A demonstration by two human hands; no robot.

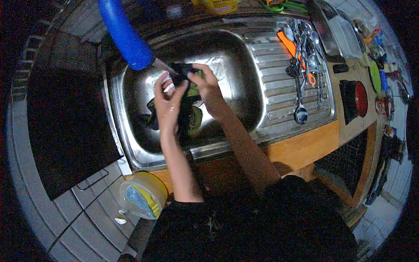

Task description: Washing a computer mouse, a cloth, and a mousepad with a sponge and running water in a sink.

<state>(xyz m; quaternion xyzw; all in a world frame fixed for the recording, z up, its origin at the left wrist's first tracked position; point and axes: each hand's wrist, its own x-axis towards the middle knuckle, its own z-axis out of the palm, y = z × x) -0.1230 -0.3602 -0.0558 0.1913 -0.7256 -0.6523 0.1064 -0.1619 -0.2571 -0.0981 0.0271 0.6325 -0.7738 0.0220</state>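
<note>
Both of my hands are over a stainless steel sink basin [235,88]. Between them is a wet-looking dark cloth [181,72] with olive-green parts, bunched at the top and hanging down into the basin. My left hand [169,106] grips its left side with curled fingers; something white shows by the fingertips. My right hand [207,85] pinches the upper right of the bunch. From the upper left, a blue hose or tap sleeve [129,36] points at the cloth, and what looks like a stream of water runs from its end onto it. Lower folds are partly hidden behind my left hand.
Right of the basin, a ribbed drainboard [275,95] holds piled metal cutlery [301,42], an orange-handled utensil [288,44] and a ladle-like spoon [300,114]. A plastic container [160,186] with a sponge [139,198] hangs at the front left. Behind stands a yellow tub [217,6].
</note>
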